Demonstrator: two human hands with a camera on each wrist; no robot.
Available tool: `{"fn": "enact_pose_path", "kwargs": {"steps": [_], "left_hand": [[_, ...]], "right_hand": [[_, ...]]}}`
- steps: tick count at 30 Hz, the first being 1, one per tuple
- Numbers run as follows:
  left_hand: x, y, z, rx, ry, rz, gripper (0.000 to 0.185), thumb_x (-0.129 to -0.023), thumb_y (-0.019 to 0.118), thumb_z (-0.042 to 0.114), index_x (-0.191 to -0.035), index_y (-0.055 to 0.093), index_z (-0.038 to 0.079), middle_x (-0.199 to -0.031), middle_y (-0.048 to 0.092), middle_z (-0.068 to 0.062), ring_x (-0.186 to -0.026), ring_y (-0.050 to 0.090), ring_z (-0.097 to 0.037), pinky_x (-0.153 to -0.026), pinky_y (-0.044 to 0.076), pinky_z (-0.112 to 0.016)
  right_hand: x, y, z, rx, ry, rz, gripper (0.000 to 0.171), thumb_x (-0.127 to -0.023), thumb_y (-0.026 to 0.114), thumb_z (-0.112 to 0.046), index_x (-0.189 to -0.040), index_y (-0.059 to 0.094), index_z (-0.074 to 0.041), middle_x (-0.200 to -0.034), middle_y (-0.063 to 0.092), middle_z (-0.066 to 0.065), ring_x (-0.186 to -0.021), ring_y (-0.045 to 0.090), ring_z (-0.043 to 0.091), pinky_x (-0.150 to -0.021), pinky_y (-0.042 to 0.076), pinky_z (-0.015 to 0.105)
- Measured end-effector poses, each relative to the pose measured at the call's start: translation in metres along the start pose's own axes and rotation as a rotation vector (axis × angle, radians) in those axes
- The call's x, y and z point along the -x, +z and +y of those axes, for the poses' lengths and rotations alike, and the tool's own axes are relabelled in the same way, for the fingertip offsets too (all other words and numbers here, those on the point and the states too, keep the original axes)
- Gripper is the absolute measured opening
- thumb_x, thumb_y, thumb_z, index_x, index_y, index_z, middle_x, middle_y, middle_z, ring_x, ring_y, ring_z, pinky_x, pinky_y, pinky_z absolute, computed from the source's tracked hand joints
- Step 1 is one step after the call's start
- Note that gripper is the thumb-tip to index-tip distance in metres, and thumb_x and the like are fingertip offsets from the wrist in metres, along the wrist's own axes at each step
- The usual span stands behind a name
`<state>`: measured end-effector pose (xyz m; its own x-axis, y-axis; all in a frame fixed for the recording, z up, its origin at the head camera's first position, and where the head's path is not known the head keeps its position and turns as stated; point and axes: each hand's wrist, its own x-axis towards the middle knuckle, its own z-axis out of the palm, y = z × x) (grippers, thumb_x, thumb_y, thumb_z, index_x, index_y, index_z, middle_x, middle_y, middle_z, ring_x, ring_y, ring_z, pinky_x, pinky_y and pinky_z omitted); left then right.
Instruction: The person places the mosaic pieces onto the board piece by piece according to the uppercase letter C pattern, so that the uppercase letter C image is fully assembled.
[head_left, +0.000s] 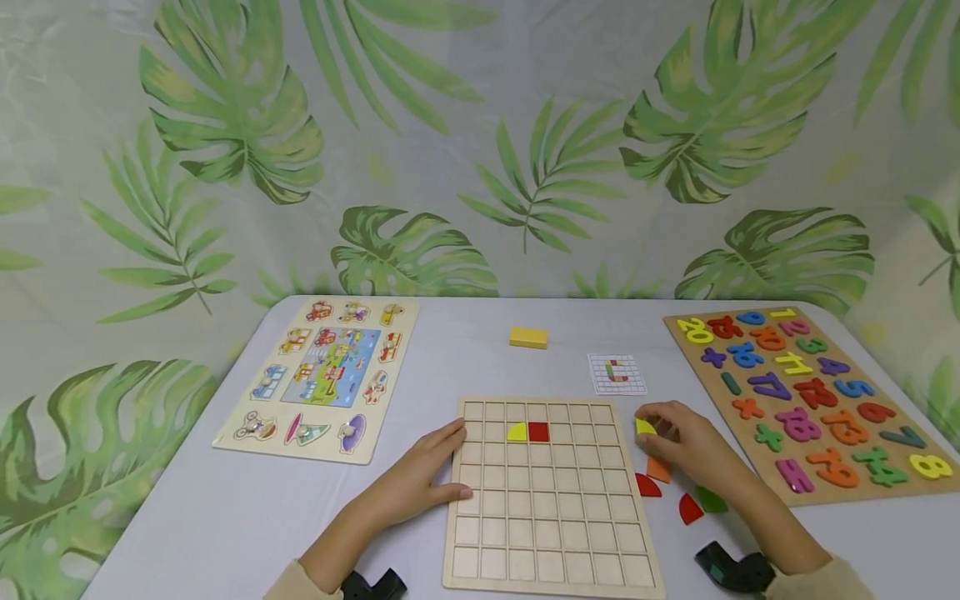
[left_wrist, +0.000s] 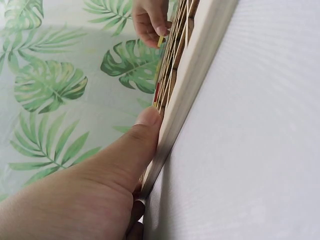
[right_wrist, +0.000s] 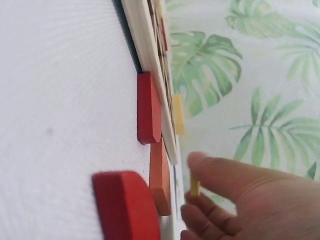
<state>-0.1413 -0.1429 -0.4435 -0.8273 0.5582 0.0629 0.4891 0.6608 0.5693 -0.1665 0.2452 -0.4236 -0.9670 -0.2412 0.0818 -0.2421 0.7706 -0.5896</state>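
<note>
The right hand (head_left: pixel 686 446) pinched a small yellow piece (head_left: pixel 645 427) between thumb and fingertips, just off the right edge of the grid board (head_left: pixel 547 533), level with the board's second row. The piece was thin and flat, bright yellow, with one rounded edge like a quarter disc; in the right wrist view it (right_wrist: pixel 194 187) showed edge-on as a narrow yellow strip. Its flat face lay roughly level with the table and its visible part pointed left toward the board; its long axis could not be told, since the fingers covered most of it.

The left hand (head_left: pixel 427 475) rested with straight, relaxed fingers against the board's left edge, thumb (left_wrist: pixel 142 135) lying along the rim, holding nothing.

On the board, a yellow quarter disc (head_left: pixel 517 432) and a red square (head_left: pixel 537 431) sat side by side, touching, in the second row. Near the right hand lay an orange piece (head_left: pixel 659 469), two red curved pieces (head_left: pixel 647 486) and a green piece (head_left: pixel 711 500) on the table.
</note>
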Motion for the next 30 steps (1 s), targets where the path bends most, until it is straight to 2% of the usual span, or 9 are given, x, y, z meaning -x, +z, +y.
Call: {"fn": "enact_pose_path", "kwargs": {"steps": [5, 10, 14, 19, 24, 30], "left_hand": [[0.000, -0.002, 0.002, 0.004, -0.026, -0.011, 0.084, -0.079, 0.058, 0.053, -0.141, 0.028, 0.004, -0.148, 0.018, -0.004, -0.133, 0.017, -0.023, -0.104, 0.022, -0.040], [0.000, -0.002, 0.002, 0.005, -0.034, -0.012, 0.084, -0.079, 0.058, 0.053, -0.141, 0.027, 0.004, -0.148, 0.017, -0.003, -0.133, 0.017, -0.023, -0.105, 0.022, -0.040], [0.000, -0.001, 0.002, 0.004, -0.018, -0.003, 0.084, -0.079, 0.058, 0.052, -0.140, 0.028, 0.003, -0.148, 0.019, -0.005, -0.132, 0.018, -0.025, -0.104, 0.023, -0.041], [0.000, -0.002, 0.003, 0.007, -0.011, -0.003, 0.083, -0.080, 0.058, 0.051, -0.140, 0.028, 0.003, -0.148, 0.019, -0.005, -0.132, 0.018, -0.025, -0.104, 0.022, -0.041], [0.000, -0.002, 0.003, 0.004, -0.018, -0.009, 0.083, -0.080, 0.057, 0.052, -0.140, 0.028, 0.003, -0.148, 0.018, -0.005, -0.132, 0.018, -0.025, -0.104, 0.022, -0.041], [0.000, -0.001, 0.002, -0.001, -0.016, -0.006, 0.084, -0.079, 0.057, 0.053, -0.140, 0.028, 0.003, -0.147, 0.019, -0.005, -0.132, 0.018, -0.024, -0.104, 0.022, -0.041]], "right_hand": [[-0.002, -0.003, -0.017, 0.005, -0.088, 0.064, 0.034, -0.080, 0.068, -0.012, -0.112, 0.059, -0.005, -0.096, 0.056, 0.002, -0.083, 0.049, 0.017, -0.067, 0.046, 0.027], [-0.007, 0.000, -0.040, 0.001, -0.214, 0.150, 0.035, -0.079, 0.069, -0.009, -0.111, 0.059, -0.003, -0.093, 0.056, 0.000, -0.081, 0.049, 0.015, -0.065, 0.045, 0.028], [-0.015, 0.005, -0.057, -0.035, -0.276, 0.156, 0.034, -0.080, 0.069, -0.011, -0.111, 0.058, -0.003, -0.095, 0.057, 0.000, -0.081, 0.049, 0.015, -0.066, 0.046, 0.030], [-0.025, 0.019, -0.071, -0.092, -0.273, 0.094, 0.031, -0.081, 0.067, -0.012, -0.110, 0.058, -0.005, -0.097, 0.057, -0.001, -0.084, 0.051, 0.015, -0.068, 0.047, 0.029], [-0.030, 0.038, -0.070, -0.154, -0.244, -0.017, 0.030, -0.081, 0.067, -0.009, -0.109, 0.059, -0.003, -0.098, 0.058, 0.000, -0.084, 0.051, 0.015, -0.069, 0.047, 0.028], [-0.033, 0.051, -0.059, -0.108, -0.237, -0.086, 0.026, -0.081, 0.068, -0.015, -0.105, 0.062, -0.007, -0.094, 0.056, -0.003, -0.081, 0.048, 0.013, -0.070, 0.045, 0.026]]}}
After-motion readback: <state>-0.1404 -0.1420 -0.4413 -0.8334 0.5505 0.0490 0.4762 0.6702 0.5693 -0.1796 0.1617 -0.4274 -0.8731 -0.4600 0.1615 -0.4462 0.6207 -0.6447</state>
